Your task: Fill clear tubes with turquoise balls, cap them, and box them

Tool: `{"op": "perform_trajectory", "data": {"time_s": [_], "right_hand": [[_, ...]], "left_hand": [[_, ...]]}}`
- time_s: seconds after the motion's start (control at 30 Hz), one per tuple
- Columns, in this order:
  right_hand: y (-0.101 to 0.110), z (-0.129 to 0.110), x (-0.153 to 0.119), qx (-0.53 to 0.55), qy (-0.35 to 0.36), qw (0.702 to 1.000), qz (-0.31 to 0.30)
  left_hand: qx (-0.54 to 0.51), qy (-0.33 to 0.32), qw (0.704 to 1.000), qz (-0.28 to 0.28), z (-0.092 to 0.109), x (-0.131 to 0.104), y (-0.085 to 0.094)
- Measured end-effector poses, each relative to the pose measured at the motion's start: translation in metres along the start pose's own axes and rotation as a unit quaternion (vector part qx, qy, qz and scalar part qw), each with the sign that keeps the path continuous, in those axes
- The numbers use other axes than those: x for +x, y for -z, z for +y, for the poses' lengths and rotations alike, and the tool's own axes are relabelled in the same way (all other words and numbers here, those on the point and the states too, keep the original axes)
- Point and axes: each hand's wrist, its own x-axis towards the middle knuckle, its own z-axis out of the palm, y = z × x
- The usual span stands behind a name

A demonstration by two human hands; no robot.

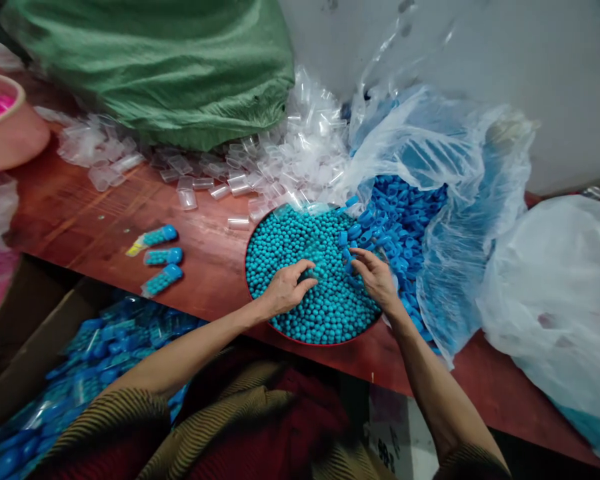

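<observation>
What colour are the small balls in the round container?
The balls are turquoise, seen best in the head view.

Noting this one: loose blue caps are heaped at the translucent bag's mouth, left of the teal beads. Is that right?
The side is wrong. The head view shows the loose blue caps heaped at the mouth of the translucent bag, right of the teal beads.

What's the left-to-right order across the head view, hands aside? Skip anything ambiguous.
Peach tub → three filled, blue-capped tubes → teal beads → heap of loose blue caps → white plastic bag.
</observation>
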Motion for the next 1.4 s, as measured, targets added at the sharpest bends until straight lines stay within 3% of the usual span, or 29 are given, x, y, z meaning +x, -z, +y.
{"op": "perform_trajectory", "data": {"time_s": [0.13, 0.27, 0.37, 0.5, 0.6, 0.8, 0.93, 1.03, 1.17, 1.4], "right_hand": [[-0.008, -0.019, 0.007, 0.082, -0.074, 0.994, 0.012], [-0.025, -0.046, 0.0, 0.015, 0.042, 0.998, -0.044], [-0.027, -0.05, -0.009, -0.074, 0.139, 0.981, -0.11], [-0.011, -0.04, -0.014, -0.189, 0.146, 0.959, -0.152], [-0.006, -0.043, -0.014, -0.191, 0.128, 0.966, -0.122], [-0.024, -0.065, -0.012, -0.029, 0.071, 0.994, -0.084], [-0.026, -0.064, -0.014, 0.03, 0.036, 0.997, -0.065], [-0.024, -0.064, -0.015, 0.031, 0.041, 0.997, -0.05], [-0.023, -0.067, -0.017, 0.007, 0.058, 0.996, -0.069], [-0.021, -0.065, -0.019, 0.002, 0.076, 0.995, -0.062]], "left_hand": [[0.0, 0.012, 1.0, -0.025, -0.001, 0.003, 0.0], [-0.006, 0.024, 0.999, -0.044, -0.001, 0.006, 0.0], [-0.014, 0.032, 0.998, -0.053, 0.001, 0.008, 0.004], [-0.021, 0.043, 0.997, -0.055, 0.006, 0.008, 0.014], [-0.029, 0.051, 0.997, -0.053, 0.009, 0.008, 0.017], [-0.127, 0.044, 0.99, -0.044, 0.016, 0.008, 0.01], [-0.186, 0.084, 0.978, -0.054, 0.018, 0.006, 0.007], [-0.245, 0.129, 0.958, -0.067, 0.017, 0.006, 0.005], [-0.283, 0.142, 0.946, -0.067, 0.017, 0.005, 0.003], [-0.219, 0.091, 0.97, -0.052, 0.02, 0.005, 0.008]]}}
